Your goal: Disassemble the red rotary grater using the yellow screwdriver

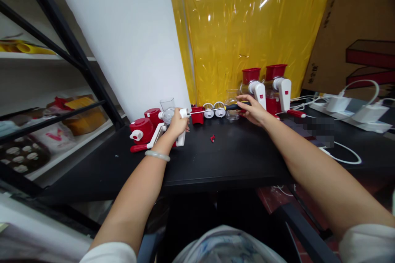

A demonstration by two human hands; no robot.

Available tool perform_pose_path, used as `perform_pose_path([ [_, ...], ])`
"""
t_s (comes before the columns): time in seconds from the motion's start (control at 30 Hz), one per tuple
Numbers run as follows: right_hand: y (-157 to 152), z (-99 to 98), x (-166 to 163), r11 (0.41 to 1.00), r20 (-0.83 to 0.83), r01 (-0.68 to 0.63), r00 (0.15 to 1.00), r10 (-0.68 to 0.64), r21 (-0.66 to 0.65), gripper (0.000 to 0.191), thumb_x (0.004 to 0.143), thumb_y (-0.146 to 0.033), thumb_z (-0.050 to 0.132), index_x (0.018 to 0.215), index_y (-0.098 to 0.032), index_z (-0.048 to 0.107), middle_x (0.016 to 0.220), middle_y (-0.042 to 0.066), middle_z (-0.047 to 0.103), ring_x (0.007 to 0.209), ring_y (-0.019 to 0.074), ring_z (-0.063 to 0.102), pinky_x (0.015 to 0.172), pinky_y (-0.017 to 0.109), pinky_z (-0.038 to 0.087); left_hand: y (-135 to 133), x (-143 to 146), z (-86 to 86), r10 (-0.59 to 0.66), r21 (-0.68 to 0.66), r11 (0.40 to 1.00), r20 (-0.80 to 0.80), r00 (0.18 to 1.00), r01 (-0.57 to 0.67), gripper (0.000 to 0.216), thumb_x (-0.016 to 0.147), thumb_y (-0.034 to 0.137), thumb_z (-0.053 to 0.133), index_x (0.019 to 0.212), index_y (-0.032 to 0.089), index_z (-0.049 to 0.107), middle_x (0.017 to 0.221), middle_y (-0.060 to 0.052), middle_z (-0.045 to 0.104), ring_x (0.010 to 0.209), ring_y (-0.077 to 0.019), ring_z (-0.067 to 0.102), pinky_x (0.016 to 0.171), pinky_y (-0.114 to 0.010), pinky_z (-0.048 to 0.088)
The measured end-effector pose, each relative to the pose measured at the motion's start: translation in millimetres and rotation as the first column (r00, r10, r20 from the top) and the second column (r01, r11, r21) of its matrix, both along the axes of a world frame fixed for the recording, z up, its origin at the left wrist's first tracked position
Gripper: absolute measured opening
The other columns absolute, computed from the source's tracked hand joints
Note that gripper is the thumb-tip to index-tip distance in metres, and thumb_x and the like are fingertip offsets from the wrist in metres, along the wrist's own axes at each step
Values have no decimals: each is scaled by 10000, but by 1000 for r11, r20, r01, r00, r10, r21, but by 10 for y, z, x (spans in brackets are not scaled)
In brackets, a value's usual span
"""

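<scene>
My left hand (pixel 178 124) is closed around a white plastic piece (pixel 184 113) of a rotary grater. My right hand (pixel 252 110) has its fingers around the black end of a screwdriver (pixel 233 107), which has a yellow collar. Its long metal shaft runs level to the left, and the tip meets the white piece. Just behind the shaft stand two grater drums (pixel 219 109) with white rims and a red plastic part (pixel 197 117). A small red piece (pixel 212 138) lies on the black table (pixel 222 160) between my hands.
Red grater bodies (pixel 142 129) with a red-handled crank (pixel 138 148) are at the left. Two assembled red-and-white graters (pixel 278 86) stand behind my right hand. Power strips (pixel 339 104) and white cables lie at the right. A black shelf frame (pixel 70 49) rises at the left.
</scene>
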State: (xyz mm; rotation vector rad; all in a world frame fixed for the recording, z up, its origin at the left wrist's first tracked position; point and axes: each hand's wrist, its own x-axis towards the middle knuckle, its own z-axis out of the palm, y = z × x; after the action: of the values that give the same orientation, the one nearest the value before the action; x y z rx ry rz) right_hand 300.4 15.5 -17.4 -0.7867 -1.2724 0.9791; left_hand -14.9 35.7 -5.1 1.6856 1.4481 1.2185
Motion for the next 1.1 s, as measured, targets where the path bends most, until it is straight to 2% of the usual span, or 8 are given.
perform_pose_path([
  [0.1,14,4,-4,992,169,116,980,-108,-41,564,763,-788,616,939,-255,561,691,3,638,549,171,620,512,321,516,-18,-10,4,28,2,1000,-31,999,-28,482,756,69,546,1173,252,391,681,51,529,435,-152,556,414,-257,500],
  [0.17,17,1,12,983,326,183,930,-172,-2,641,785,-873,466,853,-241,551,533,-10,562,416,150,519,422,291,423,-34,-14,13,43,13,999,-51,998,-42,473,763,74,548,1174,253,394,687,47,527,443,-156,561,416,-263,504],
  [0.27,21,-6,34,969,412,222,877,-249,112,641,761,-878,500,738,-238,510,458,-28,502,370,118,434,389,261,331,-57,-12,26,40,18,999,-76,996,-38,456,772,70,531,1171,247,397,689,43,523,441,-158,558,425,-277,512],
  [0.5,55,-4,35,972,268,203,936,-228,117,500,669,-677,782,838,-235,619,637,-21,606,533,129,543,498,258,448,-37,-24,18,46,-1,999,-90,995,-46,483,763,73,535,1194,245,401,716,37,533,452,-163,564,491,-328,554],
  [0.7,-19,64,56,993,107,88,990,-96,78,512,571,-546,889,892,-227,648,799,5,654,660,131,605,615,278,515,-10,-26,-2,17,10,1000,-86,996,-16,501,746,62,521,1196,243,396,693,43,521,446,-170,565,467,-321,540],
  [0.9,-92,99,45,998,85,-1,996,-4,68,534,513,-382,933,915,-243,611,817,-17,619,712,138,611,643,285,523,7,-28,-14,31,-4,1000,-61,998,-31,506,738,55,521,1188,246,388,664,56,510,443,-165,560,450,-290,519],
  [1.0,-108,110,7,995,62,-8,998,1,101,582,513,-397,930,970,-283,588,891,-14,624,800,165,636,711,311,555,12,-23,-30,14,-22,1000,-74,997,-16,526,736,65,544,1201,254,386,669,57,519,456,-165,569,475,-293,531],
  [1.1,-77,104,-11,992,47,33,998,-39,119,552,612,-595,849,978,-299,561,928,6,644,832,192,660,687,328,564,10,-15,-44,-3,-12,1000,-75,997,2,523,739,73,543,1203,255,384,681,52,519,455,-166,565,466,-295,526],
])
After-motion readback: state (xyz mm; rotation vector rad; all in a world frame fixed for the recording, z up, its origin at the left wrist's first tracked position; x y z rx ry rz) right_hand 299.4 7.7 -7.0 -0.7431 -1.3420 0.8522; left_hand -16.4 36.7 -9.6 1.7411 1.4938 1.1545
